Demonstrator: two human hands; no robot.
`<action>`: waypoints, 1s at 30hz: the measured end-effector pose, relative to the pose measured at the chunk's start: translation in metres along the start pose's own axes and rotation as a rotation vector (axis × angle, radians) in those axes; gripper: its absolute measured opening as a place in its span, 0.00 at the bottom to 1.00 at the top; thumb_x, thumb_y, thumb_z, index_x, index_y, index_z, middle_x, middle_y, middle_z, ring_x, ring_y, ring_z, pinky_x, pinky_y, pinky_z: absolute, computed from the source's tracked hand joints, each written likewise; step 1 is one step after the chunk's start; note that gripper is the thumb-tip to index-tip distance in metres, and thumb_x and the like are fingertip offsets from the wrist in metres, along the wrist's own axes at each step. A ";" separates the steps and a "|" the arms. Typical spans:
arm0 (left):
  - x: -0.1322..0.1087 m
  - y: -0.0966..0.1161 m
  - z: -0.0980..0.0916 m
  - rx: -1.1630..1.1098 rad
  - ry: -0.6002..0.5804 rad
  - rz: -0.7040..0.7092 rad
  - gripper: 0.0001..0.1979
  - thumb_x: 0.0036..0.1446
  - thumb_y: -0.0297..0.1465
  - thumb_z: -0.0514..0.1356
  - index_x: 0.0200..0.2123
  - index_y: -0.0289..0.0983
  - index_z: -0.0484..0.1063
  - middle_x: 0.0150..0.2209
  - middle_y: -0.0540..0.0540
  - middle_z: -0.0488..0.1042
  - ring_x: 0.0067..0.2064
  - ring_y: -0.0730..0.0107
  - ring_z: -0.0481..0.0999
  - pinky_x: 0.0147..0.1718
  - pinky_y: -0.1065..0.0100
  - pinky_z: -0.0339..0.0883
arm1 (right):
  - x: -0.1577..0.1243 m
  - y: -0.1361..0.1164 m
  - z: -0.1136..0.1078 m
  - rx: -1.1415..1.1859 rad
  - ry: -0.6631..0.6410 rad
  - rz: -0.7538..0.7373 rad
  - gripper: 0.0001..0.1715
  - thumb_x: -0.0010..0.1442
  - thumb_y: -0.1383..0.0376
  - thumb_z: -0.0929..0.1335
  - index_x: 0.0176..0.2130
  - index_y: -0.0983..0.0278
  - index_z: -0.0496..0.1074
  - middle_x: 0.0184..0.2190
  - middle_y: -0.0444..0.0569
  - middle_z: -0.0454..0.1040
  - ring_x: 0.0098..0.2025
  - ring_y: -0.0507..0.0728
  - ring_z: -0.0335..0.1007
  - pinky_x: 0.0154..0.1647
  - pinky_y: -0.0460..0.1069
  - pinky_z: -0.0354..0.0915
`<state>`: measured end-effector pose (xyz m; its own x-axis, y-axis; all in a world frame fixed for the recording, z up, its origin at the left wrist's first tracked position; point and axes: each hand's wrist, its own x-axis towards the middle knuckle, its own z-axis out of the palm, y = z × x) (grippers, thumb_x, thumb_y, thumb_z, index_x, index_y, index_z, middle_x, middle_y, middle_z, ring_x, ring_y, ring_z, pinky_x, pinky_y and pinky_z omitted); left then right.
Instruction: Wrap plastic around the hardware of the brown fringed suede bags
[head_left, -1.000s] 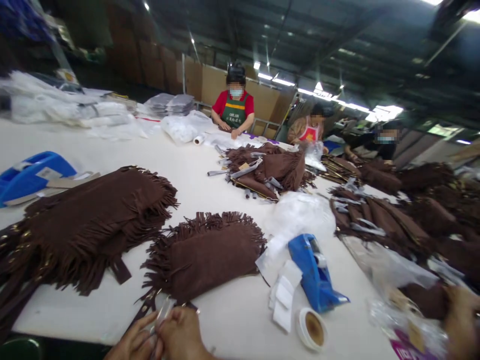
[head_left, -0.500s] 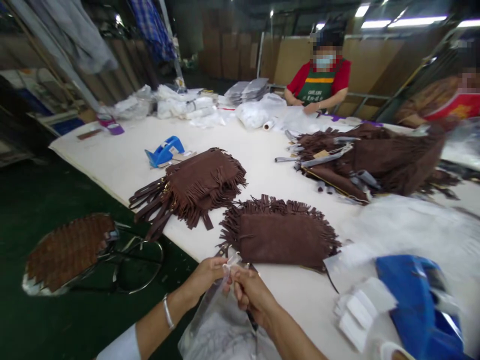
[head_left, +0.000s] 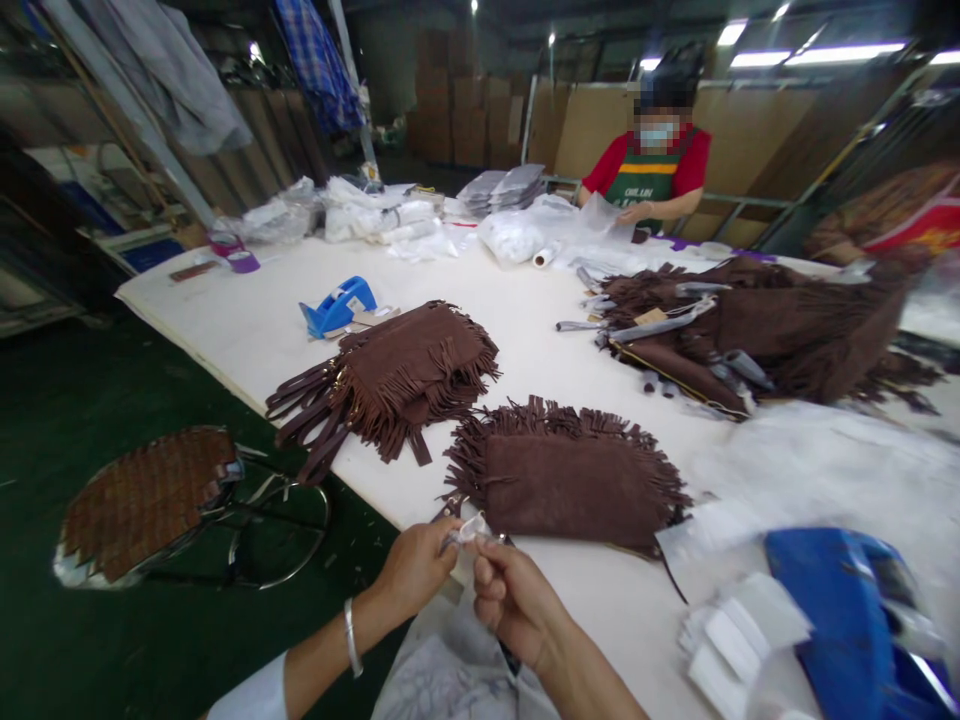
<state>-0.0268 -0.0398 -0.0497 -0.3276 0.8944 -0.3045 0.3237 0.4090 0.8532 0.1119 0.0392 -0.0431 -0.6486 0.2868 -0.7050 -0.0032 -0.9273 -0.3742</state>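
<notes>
A brown fringed bag (head_left: 577,485) lies flat near the table's front edge, its fringe on the far and side edges. At its near left corner, my left hand (head_left: 421,568) pinches a thin translucent wrap (head_left: 472,528). My right hand (head_left: 517,600) has its fingers closed on the other side of the same wrap, close to the left hand. What lies under the fingertips is partly hidden. Left of the bag, more brown fringed bags (head_left: 416,360) are stacked, with their straps hanging over the table edge.
A blue tape dispenser (head_left: 339,306) stands behind the stack; a larger blue one (head_left: 840,600) is at right beside white slips (head_left: 742,640). More brown bags (head_left: 780,320) are piled at back right. A stool (head_left: 150,500) stands left. A person (head_left: 649,170) handles plastic across the table.
Both hands have drawn slightly apart, and the translucent wrap between them has changed shape. The view has shifted a little. The person across has lifted a piece of clear plastic.
</notes>
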 end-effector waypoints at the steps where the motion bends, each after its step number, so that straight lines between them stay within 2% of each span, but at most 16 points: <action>1: 0.000 0.001 -0.001 0.037 0.012 0.006 0.18 0.53 0.28 0.55 0.47 0.39 0.74 0.24 0.50 0.75 0.25 0.66 0.73 0.29 0.70 0.60 | -0.005 -0.004 0.001 0.072 -0.007 0.013 0.07 0.54 0.65 0.69 0.31 0.68 0.68 0.14 0.36 0.62 0.12 0.42 0.46 0.15 0.38 0.45; 3: 0.001 0.002 -0.001 -0.009 0.012 -0.024 0.18 0.52 0.28 0.55 0.46 0.38 0.74 0.23 0.50 0.74 0.25 0.66 0.72 0.28 0.70 0.61 | -0.015 -0.010 0.001 0.174 -0.027 0.027 0.11 0.53 0.66 0.70 0.36 0.70 0.70 0.14 0.35 0.61 0.13 0.41 0.46 0.15 0.38 0.44; 7: 0.005 -0.003 0.001 -0.419 -0.085 -0.235 0.16 0.50 0.30 0.58 0.43 0.33 0.73 0.26 0.47 0.76 0.26 0.66 0.74 0.27 0.68 0.65 | -0.030 -0.013 -0.008 0.123 -0.049 -0.039 0.20 0.50 0.62 0.73 0.42 0.70 0.72 0.14 0.35 0.61 0.14 0.43 0.47 0.15 0.39 0.46; 9: 0.005 -0.005 0.000 -0.564 -0.150 -0.349 0.15 0.51 0.37 0.60 0.38 0.32 0.73 0.28 0.43 0.78 0.28 0.64 0.76 0.28 0.67 0.67 | -0.032 -0.010 -0.017 0.083 -0.038 -0.085 0.21 0.49 0.61 0.74 0.42 0.68 0.73 0.15 0.35 0.61 0.14 0.43 0.47 0.15 0.40 0.45; 11: 0.006 -0.006 -0.001 -0.653 -0.193 -0.420 0.20 0.52 0.45 0.60 0.35 0.32 0.73 0.30 0.40 0.78 0.29 0.62 0.78 0.29 0.66 0.68 | -0.032 -0.008 -0.027 0.071 -0.015 -0.114 0.21 0.49 0.60 0.74 0.41 0.68 0.73 0.15 0.36 0.62 0.14 0.43 0.46 0.15 0.39 0.45; 14: 0.008 -0.004 -0.001 -0.739 -0.213 -0.474 0.21 0.47 0.45 0.64 0.32 0.31 0.74 0.32 0.38 0.79 0.30 0.62 0.78 0.29 0.66 0.68 | -0.032 -0.005 -0.038 0.063 0.029 -0.135 0.21 0.48 0.59 0.74 0.41 0.68 0.73 0.16 0.36 0.62 0.14 0.42 0.47 0.15 0.39 0.46; 19: 0.013 -0.003 0.008 -0.689 -0.188 -0.475 0.13 0.45 0.36 0.65 0.26 0.31 0.74 0.27 0.40 0.78 0.26 0.67 0.75 0.26 0.69 0.67 | -0.036 -0.005 -0.050 0.019 0.057 -0.175 0.20 0.50 0.58 0.74 0.40 0.67 0.73 0.17 0.37 0.63 0.15 0.42 0.49 0.16 0.38 0.48; 25: 0.016 -0.006 0.018 -0.523 -0.070 -0.350 0.11 0.48 0.36 0.62 0.22 0.34 0.69 0.16 0.50 0.71 0.17 0.75 0.66 0.19 0.74 0.54 | -0.042 -0.013 -0.074 0.045 0.152 -0.217 0.19 0.50 0.60 0.74 0.41 0.67 0.73 0.19 0.38 0.64 0.16 0.42 0.52 0.16 0.38 0.51; 27: 0.015 -0.006 0.018 -0.500 -0.037 -0.316 0.13 0.48 0.38 0.63 0.22 0.34 0.67 0.17 0.51 0.71 0.17 0.75 0.67 0.19 0.74 0.54 | -0.041 -0.016 -0.079 0.050 0.174 -0.231 0.18 0.51 0.61 0.74 0.41 0.67 0.73 0.20 0.38 0.65 0.16 0.42 0.53 0.16 0.38 0.52; 30: 0.011 -0.007 0.010 -0.551 -0.095 -0.307 0.18 0.50 0.44 0.62 0.27 0.33 0.69 0.25 0.45 0.77 0.23 0.70 0.74 0.22 0.72 0.60 | -0.040 -0.019 -0.084 0.055 0.179 -0.246 0.17 0.51 0.62 0.73 0.41 0.66 0.73 0.20 0.39 0.66 0.16 0.43 0.54 0.16 0.38 0.54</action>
<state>-0.0235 -0.0309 -0.0631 -0.2446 0.7735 -0.5847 -0.2847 0.5192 0.8058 0.2022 0.0651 -0.0583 -0.4791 0.5375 -0.6939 -0.1882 -0.8351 -0.5170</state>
